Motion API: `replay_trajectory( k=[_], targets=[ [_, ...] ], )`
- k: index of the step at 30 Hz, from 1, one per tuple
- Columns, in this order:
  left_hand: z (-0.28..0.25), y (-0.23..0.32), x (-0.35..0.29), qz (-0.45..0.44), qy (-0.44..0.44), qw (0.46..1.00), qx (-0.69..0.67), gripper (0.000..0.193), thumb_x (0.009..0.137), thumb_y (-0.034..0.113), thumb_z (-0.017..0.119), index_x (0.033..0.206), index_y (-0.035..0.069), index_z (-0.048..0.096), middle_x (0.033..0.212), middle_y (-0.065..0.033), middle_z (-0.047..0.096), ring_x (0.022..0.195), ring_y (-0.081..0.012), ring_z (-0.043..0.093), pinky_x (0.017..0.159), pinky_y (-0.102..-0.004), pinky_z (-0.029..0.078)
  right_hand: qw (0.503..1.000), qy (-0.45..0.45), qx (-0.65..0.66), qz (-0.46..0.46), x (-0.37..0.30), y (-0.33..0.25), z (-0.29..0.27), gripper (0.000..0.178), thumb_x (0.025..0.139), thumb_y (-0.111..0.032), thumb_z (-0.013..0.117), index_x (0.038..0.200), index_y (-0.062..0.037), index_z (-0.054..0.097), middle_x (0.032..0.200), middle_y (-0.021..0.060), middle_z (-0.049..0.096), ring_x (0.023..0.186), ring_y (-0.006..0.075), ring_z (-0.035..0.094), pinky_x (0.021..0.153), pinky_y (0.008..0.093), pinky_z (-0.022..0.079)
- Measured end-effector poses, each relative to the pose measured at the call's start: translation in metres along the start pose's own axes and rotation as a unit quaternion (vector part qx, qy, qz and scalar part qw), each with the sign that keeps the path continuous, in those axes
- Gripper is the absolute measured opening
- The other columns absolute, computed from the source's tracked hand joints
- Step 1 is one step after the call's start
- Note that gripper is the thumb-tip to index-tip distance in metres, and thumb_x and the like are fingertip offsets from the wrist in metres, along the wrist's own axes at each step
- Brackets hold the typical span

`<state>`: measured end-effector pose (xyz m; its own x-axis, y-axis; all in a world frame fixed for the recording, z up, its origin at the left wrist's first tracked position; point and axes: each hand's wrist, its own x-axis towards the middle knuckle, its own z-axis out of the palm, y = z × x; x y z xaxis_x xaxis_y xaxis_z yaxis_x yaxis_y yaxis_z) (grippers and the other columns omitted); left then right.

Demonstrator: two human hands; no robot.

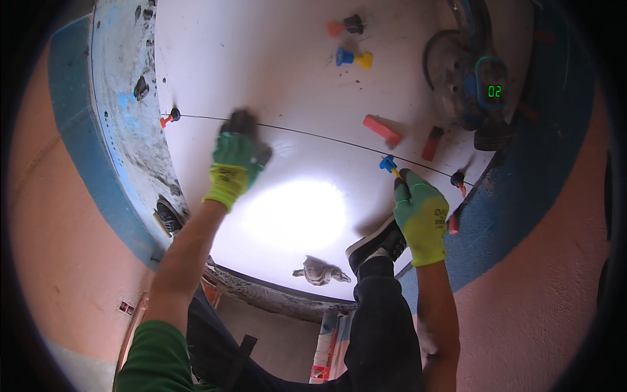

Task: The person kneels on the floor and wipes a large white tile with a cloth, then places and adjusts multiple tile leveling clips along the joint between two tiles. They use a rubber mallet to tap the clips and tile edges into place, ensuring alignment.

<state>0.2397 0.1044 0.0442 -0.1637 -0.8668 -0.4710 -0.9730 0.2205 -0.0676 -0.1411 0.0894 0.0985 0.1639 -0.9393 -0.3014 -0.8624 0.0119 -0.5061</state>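
Observation:
My right hand (420, 215), in a green and yellow glove, grips a blue and yellow tile leveler (388, 164) by its yellow end, just below a thin seam between two large white tiles. My left hand (233, 153), gloved alike, is at the same seam further left. Motion smears its dark fingertips, so I cannot tell how the fingers are set. Black and red levelers stand in the seam at both ends, one at the left (172, 115) and one at the right (458, 180).
Loose on the far tile lie a blue and yellow leveler (353, 59), a black and red leveler (346, 26), and red blocks (381, 130). A power tool with a lit green display (494, 90) stands far right. A crumpled rag (320, 271) lies near my shoe (379, 245).

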Motion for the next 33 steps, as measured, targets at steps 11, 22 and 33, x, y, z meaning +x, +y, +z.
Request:
replay_trajectory(
  k=[11, 22, 33],
  targets=[
    [-0.051, 0.04, -0.044, -0.04, 0.044, 0.962, -0.266, 0.043, 0.09, 0.02, 0.069, 0.126, -0.001, 0.066, 0.126, -0.0235, 0.068, 0.117, -0.0399, 0.065, 0.1, -0.0453, 0.053, 0.936, -0.046, -0.287, -0.198, 0.033, -0.035, 0.017, 0.01, 0.084, -0.017, 0.066, 0.083, -0.0115, 0.058, 0.064, -0.0022, 0.047, 0.055, 0.0149, 0.053, 0.05, 0.0357, 0.038],
    [-0.085, 0.136, -0.007, -0.045, -0.043, 0.851, -0.522, 0.022, 0.092, 0.014, 0.064, 0.105, -0.001, 0.074, 0.096, -0.0211, 0.074, 0.089, -0.0378, 0.071, 0.079, -0.0441, 0.056, 0.933, -0.123, -0.283, -0.187, 0.023, -0.045, 0.024, 0.023, 0.07, -0.014, 0.069, 0.089, -0.0036, 0.064, 0.069, 0.0013, 0.05, 0.062, 0.0169, 0.053, 0.057, 0.0375, 0.039],
    [-0.081, 0.153, 0.014, -0.102, -0.094, 0.738, -0.661, 0.028, 0.096, 0.022, 0.05, 0.098, 0.0, 0.068, 0.091, -0.0219, 0.069, 0.088, -0.0419, 0.065, 0.079, -0.0476, 0.05, 0.973, -0.104, -0.148, -0.141, 0.04, -0.037, 0.033, 0.017, 0.075, -0.013, 0.068, 0.09, -0.0071, 0.065, 0.073, 0.0069, 0.061, 0.071, 0.0263, 0.064, 0.062, 0.0412, 0.047]
  ],
)
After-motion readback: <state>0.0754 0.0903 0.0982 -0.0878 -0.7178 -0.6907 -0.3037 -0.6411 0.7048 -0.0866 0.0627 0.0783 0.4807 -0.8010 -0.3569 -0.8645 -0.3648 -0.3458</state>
